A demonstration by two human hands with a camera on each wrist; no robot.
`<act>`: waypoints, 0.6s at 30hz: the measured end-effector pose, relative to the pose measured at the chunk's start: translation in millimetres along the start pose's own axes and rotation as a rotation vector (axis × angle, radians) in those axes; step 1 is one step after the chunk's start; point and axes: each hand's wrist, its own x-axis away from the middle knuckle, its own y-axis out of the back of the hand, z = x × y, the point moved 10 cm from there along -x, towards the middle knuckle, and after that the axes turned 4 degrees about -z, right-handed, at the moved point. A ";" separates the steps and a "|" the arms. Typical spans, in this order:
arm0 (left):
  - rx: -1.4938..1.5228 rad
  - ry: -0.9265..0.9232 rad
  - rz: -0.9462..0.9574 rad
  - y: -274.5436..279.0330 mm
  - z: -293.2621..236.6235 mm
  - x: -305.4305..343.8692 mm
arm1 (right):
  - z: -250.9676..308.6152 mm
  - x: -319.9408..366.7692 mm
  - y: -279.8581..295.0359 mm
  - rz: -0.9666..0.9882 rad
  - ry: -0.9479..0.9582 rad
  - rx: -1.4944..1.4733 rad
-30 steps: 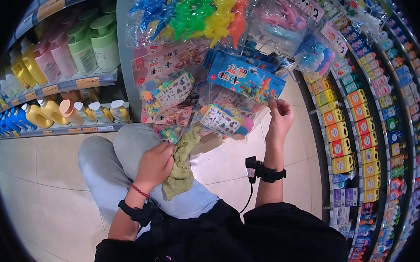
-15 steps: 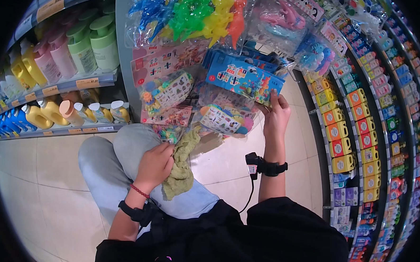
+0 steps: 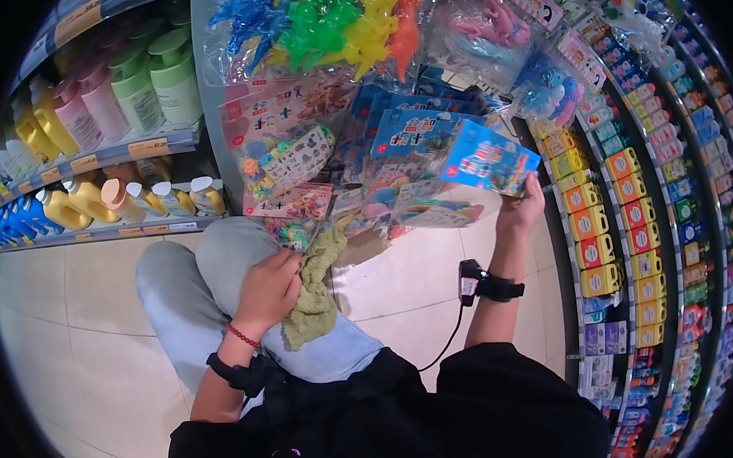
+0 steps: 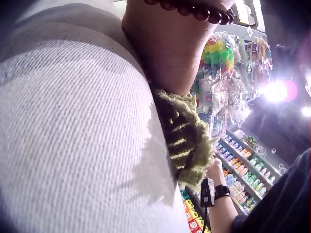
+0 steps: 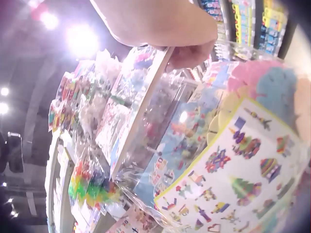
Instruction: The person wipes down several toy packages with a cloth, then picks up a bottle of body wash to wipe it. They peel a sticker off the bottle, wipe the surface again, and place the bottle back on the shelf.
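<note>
My right hand pinches the right edge of a blue header card on a clear bag of toy pieces. The bag is tilted out from the similar blue-card packs hanging behind it. In the right wrist view, a white sheet with small colourful pictures shows through the plastic, beside pink and blue round pieces. On the knee, my left hand grips a crumpled green cloth; the left wrist view shows the cloth bunched below the wrist.
Above hang bags of coloured rubbery toys and a pink toy pack. Pink-card packs hang on the left. Shelves of pump bottles stand at left, and curved shelves with yellow jugs at right. Tiled floor lies below.
My right hand has moved right, swinging the front blue-card pack rightward and away from those behind it. The left hand and green cloth have stayed put.
</note>
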 end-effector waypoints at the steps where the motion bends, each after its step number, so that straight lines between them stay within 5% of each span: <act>1: -0.001 0.002 0.003 -0.6 0.4 0.2 | -0.2 -12.3 11.7 -0.026 -0.016 0.024; 5: 0.003 0.002 0.000 -1.3 0.0 -0.1 | 3.2 -58.6 48.5 -0.208 -0.029 0.066; 12: 0.001 0.001 -0.009 -0.4 -0.3 0.1 | -11.6 -147.7 79.9 -0.148 0.052 0.174; 18: 0.000 0.007 0.002 0.6 -1.5 -0.2 | -34.6 -150.7 71.8 -0.120 -0.047 0.130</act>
